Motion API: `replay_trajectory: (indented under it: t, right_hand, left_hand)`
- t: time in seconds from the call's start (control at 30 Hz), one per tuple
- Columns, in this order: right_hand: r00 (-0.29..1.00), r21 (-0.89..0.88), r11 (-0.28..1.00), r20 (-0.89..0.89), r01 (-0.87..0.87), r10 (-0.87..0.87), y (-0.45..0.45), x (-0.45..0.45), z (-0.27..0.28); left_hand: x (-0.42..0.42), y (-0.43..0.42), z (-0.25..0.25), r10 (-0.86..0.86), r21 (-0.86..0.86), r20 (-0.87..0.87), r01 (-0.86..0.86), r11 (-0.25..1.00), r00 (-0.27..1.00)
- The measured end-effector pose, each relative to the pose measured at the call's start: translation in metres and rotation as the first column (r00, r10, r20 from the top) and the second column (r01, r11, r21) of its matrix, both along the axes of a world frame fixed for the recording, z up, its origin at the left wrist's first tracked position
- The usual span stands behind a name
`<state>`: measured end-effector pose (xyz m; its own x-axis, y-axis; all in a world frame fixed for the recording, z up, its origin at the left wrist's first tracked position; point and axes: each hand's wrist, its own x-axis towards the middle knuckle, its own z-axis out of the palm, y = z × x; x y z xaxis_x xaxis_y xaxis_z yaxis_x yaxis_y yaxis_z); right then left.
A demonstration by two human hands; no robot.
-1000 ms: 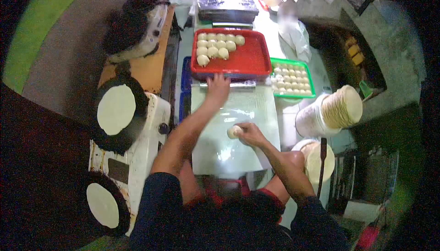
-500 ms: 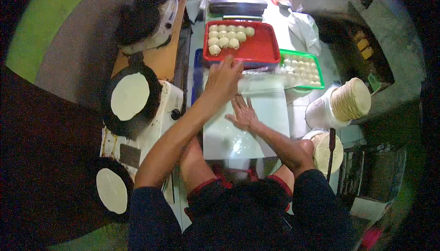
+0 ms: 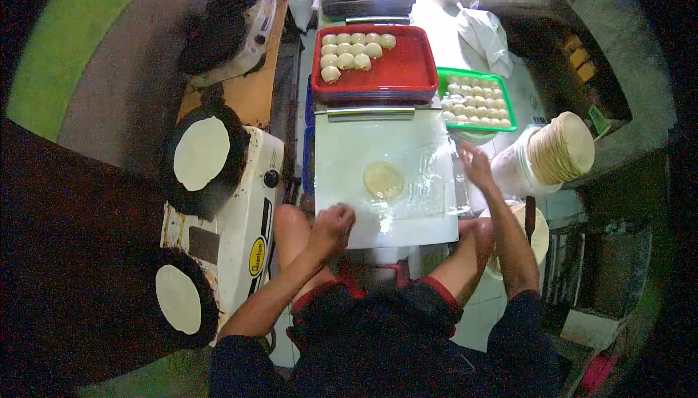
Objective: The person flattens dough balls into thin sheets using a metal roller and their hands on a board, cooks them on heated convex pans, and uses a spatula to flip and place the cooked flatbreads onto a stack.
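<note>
"Where's the room on this white board (image 3: 342, 151)?"

"Pale surface shows all around the flattened dough disc (image 3: 383, 180), which lies near the middle! A metal bar (image 3: 371, 114) runs along the far edge, and the person's knees flank the near one."

"And the hands?"

"Left hand (image 3: 333, 228) at the near left corner, fingers curled in; whether they pinch anything, one cannot tell. Right hand (image 3: 477, 167) just past the right edge, fingers bent beside the clear sheet (image 3: 429, 169); a grip on it can't be made out either. That sheet spreads over the board and seems to cover the disc."

"Containers, quickly!"

"Red tray (image 3: 407, 63) beyond the bar: dough balls (image 3: 345, 61) packed left, red floor showing right. Green tray (image 3: 480, 127) beside it, filled with rows of balls. Then a white bucket (image 3: 510, 167), a leaning stack of flatbreads (image 3: 550, 152) at its top!"

"Anything in the way?"

"On the right, a dark handle (image 3: 530, 216) stands up by a second stack (image 3: 539, 236), close to the right forearm. On the left, a stove (image 3: 258, 173) with two dark griddles (image 3: 236, 151), one pale round (image 3: 201, 154) on each!"
</note>
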<state>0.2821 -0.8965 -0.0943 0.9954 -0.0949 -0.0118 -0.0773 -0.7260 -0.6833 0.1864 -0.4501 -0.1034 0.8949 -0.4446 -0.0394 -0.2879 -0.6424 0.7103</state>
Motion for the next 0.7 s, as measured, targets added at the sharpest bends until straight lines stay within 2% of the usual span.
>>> replay_trajectory:
  t: [0.03,0.1,0.13,0.17,0.2,0.23,0.27,0.3,0.4,0.47,0.5,0.53,0.6,0.63,0.7]
  right_hand:
    - [0.994,-0.114,0.992,0.086,-0.059,0.069,0.008,0.014,0.026]
    - [0.966,-0.189,0.967,0.162,-0.169,0.200,0.036,0.068,0.002]
    - [0.952,-0.158,0.944,0.056,-0.289,0.301,0.070,0.084,0.017]
    - [0.910,-0.396,0.861,0.125,-0.320,0.396,0.100,0.119,-0.029]
    - [0.912,-0.381,0.840,-0.020,-0.386,0.410,0.141,0.139,-0.019]
    - [0.933,-0.469,0.832,0.047,-0.295,0.358,0.177,0.146,-0.041]
    - [0.911,-0.618,0.723,0.025,-0.309,0.411,0.203,0.146,-0.018]
    - [0.908,-0.636,0.741,0.151,-0.213,0.390,0.223,0.146,-0.025]
    - [0.926,-0.478,0.799,-0.098,-0.366,0.366,0.237,0.114,-0.006]
    - [0.920,-0.434,0.831,0.008,-0.349,0.391,0.238,0.048,-0.014]
    - [0.917,-0.517,0.803,0.079,-0.297,0.391,0.239,0.012,-0.025]
    - [0.906,-0.589,0.772,0.152,-0.238,0.395,0.241,-0.021,-0.035]
    - [0.919,-0.508,0.825,0.146,-0.249,0.367,0.242,-0.068,-0.025]
    - [0.925,-0.624,0.775,0.233,-0.094,0.300,0.246,-0.065,-0.040]
    - [0.945,-0.534,0.844,0.244,-0.056,0.217,0.245,-0.028,-0.023]
  left_hand:
    - [-0.011,-0.001,-0.015,-0.019,0.048,-0.019,0.020,0.999,1.000]
    - [-0.023,-0.016,-0.017,-0.198,0.312,0.247,0.116,0.943,0.949]
    - [-0.029,-0.023,-0.018,-0.206,0.344,0.228,0.120,0.931,0.952]
    - [-0.033,-0.032,-0.019,-0.214,0.376,0.210,0.124,0.918,0.954]
    - [-0.037,-0.042,-0.020,-0.221,0.404,0.194,0.127,0.906,0.956]
    - [-0.040,-0.049,-0.030,-0.235,0.376,0.221,0.140,0.916,0.947]
    - [-0.042,-0.053,-0.047,-0.250,0.350,0.247,0.154,0.924,0.936]
    - [-0.044,-0.053,-0.058,-0.266,0.323,0.268,0.174,0.930,0.926]
    - [-0.049,-0.063,-0.065,-0.188,0.320,0.132,0.137,0.937,0.973]
    - [-0.055,-0.063,-0.066,-0.181,0.291,0.206,0.116,0.949,0.962]
    - [-0.055,-0.064,-0.066,-0.169,0.273,0.246,0.099,0.957,0.954]
    - [-0.055,-0.066,-0.058,-0.191,0.322,0.161,0.132,0.938,0.968]
    - [-0.052,-0.067,-0.041,-0.229,0.414,-0.017,0.215,0.885,0.973]
    - [-0.055,-0.067,-0.042,-0.136,0.245,0.143,0.099,0.965,0.980]
    - [-0.053,-0.061,-0.024,-0.155,0.213,0.116,0.127,0.969,0.981]
